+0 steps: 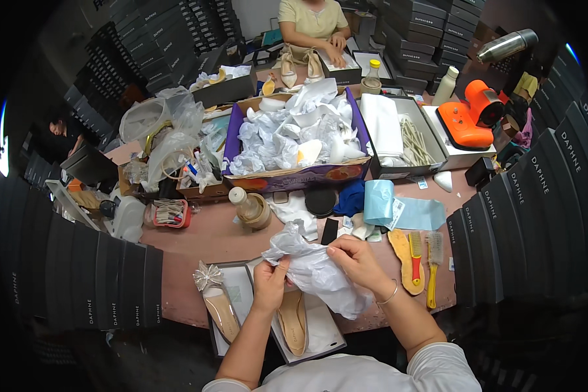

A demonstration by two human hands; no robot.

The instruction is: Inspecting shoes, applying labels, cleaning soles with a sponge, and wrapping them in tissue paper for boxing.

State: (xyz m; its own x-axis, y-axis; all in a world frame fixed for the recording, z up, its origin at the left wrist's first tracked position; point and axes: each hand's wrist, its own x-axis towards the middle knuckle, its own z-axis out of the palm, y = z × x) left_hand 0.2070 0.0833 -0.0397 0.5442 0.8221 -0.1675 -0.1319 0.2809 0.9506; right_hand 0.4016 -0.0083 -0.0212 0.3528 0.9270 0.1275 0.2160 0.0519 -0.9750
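Pinching crumpled white paper (320, 271) with both hands: gripped on one side between thumb and fingers of the left hand (270, 285), nipped on the other by the fingers of the right hand (357, 260). Held up over the far edge of an open shoebox (325, 334), at 6 o'clock on the desk (199, 245). Looking partway along: already lying in the right half of the box, a beige shoe (294, 325), toward 7 o'clock; along the left half, at 8 o'clock, another shoe with a clear bow (222, 313). Not yet put down: the paper; not yet covered: either shoe. Hard to tell whether spreading or bunching the sheet.

At 12 o'clock, a purple box (294, 182), heaped with crumpled paper and a few pale pads. At 1 o'clock, a grey box (408, 172), holding folded white sheets and a bundle of thin sticks. At 10 o'clock, a small red tub (188, 216), full of white sticks. At 11 o'clock, farther off, a dark box (232, 93), with more paper and something yellow inside.
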